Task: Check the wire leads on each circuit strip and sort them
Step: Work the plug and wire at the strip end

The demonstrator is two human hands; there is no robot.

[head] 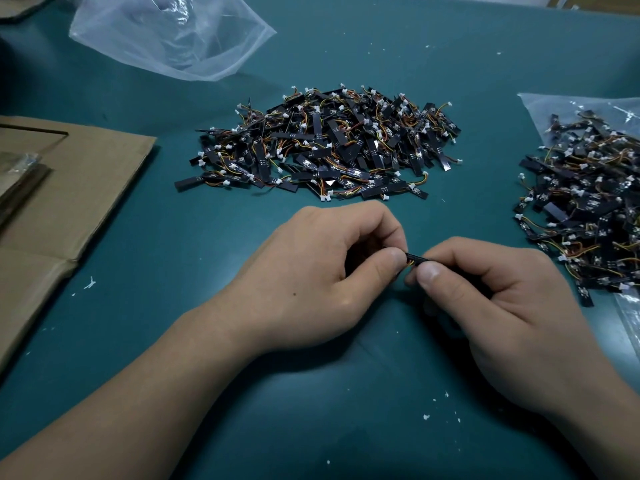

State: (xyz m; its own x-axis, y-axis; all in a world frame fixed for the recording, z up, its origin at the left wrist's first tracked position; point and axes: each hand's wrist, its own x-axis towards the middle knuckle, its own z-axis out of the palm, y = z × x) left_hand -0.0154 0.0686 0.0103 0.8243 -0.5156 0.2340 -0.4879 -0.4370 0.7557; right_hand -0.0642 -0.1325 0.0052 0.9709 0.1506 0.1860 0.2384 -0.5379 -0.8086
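Observation:
One black circuit strip with orange and yellow wire leads is held between both hands over the green mat, most of it hidden by fingers. My left hand pinches its left end between thumb and curled fingers. My right hand pinches its right end the same way. A large heap of black strips with coloured leads and white connectors lies just beyond my hands. A second heap of strips lies at the right on a clear plastic bag.
A flattened cardboard sheet covers the left side of the green mat. A crumpled clear plastic bag lies at the far left back. Small white flecks dot the mat near the front.

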